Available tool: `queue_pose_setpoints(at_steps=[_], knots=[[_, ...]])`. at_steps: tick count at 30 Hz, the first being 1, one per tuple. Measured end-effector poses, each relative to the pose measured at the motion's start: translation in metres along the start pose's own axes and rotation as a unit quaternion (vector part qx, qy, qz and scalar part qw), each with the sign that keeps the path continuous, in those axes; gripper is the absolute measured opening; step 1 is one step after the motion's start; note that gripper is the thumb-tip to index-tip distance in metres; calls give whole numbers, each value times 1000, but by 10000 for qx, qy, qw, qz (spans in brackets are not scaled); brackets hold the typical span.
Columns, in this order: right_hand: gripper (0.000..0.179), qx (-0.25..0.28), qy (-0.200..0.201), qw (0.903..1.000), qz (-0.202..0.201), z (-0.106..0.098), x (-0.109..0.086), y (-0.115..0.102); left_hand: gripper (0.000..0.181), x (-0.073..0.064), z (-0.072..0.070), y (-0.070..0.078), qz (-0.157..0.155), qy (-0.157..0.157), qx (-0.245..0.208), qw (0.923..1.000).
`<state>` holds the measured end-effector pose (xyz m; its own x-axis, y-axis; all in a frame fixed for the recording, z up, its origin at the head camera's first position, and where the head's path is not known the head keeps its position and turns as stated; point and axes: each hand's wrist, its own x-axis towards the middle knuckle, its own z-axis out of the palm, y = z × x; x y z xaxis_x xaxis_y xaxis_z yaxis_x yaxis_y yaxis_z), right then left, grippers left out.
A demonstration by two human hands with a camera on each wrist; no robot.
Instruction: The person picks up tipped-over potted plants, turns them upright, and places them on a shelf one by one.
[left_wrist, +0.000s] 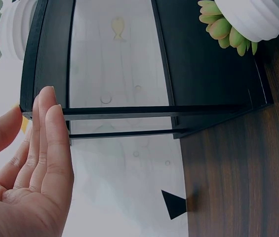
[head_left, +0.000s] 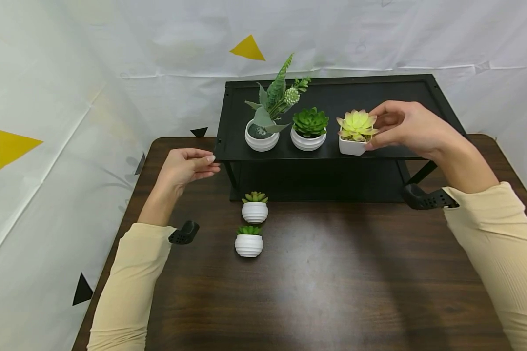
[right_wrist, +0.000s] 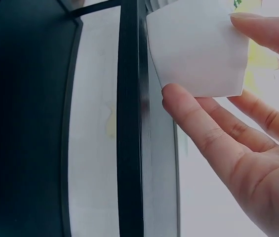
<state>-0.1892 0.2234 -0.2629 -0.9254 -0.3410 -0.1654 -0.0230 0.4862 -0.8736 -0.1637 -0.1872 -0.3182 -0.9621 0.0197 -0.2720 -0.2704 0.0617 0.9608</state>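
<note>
A black two-tier shelf (head_left: 377, 92) stands at the back of the table. My left hand (head_left: 186, 165) pinches its front left corner, thumb above and fingers underneath, as the left wrist view shows. On the top tier my right hand (head_left: 415, 129) holds a yellow-green succulent in a square white pot (head_left: 353, 147), thumb at the front and fingers around its side. In the right wrist view the same pot (right_wrist: 198, 49) is at the shelf's front edge. To its left are a dark green succulent (head_left: 310, 123) and a tall leafy plant (head_left: 275, 95), each in a round white pot.
Two small succulents in ribbed white pots, one behind (head_left: 254, 212) and one nearer (head_left: 249, 245), stand on the dark wooden table (head_left: 334, 273) before the shelf's left end. White sheeting (head_left: 355, 39) with yellow and black shapes hangs behind and at the sides.
</note>
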Motion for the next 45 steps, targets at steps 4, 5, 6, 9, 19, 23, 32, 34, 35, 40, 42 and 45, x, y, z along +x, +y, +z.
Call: queue_pose_setpoints(at_steps=[4, 5, 6, 9, 19, 23, 32, 34, 35, 40, 42, 45], knots=[[45, 91, -63, 9999, 9, -1, 4, 2, 26, 0, 0, 0, 2, 8, 36, 10000], [45, 118, -70, 9999, 12, -2, 5, 3, 26, 0, 0, 0, 8, 6, 53, 10000], [46, 157, -79, 9998, 22, -2, 6, 3, 27, 1, 0, 0, 12, 8, 69, 10000], [46, 318, -111, 9994, 32, -3, 9, 3, 27, 1, 0, 0, 24, 2, 110, 9999], [44, 480, -200, 9986, 47, -4, 15, 1, 28, 2, 0, 0, 10, -22, 133, 9999], [44, 533, -216, 9983, 93, -5, 18, 3, 29, 2, 0, -1, 0, -25, 134, 9999], [45, 683, -333, 9969, 184, -10, 20, 8, 28, 2, -1, 0, 11, -21, 144, 9999], [45, 684, -357, 9968, 191, -11, 20, 8, 28, 1, -1, 0, 14, -25, 144, 9999], [45, 691, -373, 9967, 188, -11, 20, 9, 27, 1, -1, 0, 11, -25, 138, 9999], [47, 631, -439, 9970, 132, -11, 18, 10, 27, 1, 0, 0, 5, -15, 118, 9999], [49, 592, -458, 9971, 107, -11, 18, 10, 28, 0, 0, 0, 8, -8, 117, 9999], [52, 548, -485, 9973, 68, -11, 17, 11, 28, 0, 0, 0, 9, -2, 126, 9999]])
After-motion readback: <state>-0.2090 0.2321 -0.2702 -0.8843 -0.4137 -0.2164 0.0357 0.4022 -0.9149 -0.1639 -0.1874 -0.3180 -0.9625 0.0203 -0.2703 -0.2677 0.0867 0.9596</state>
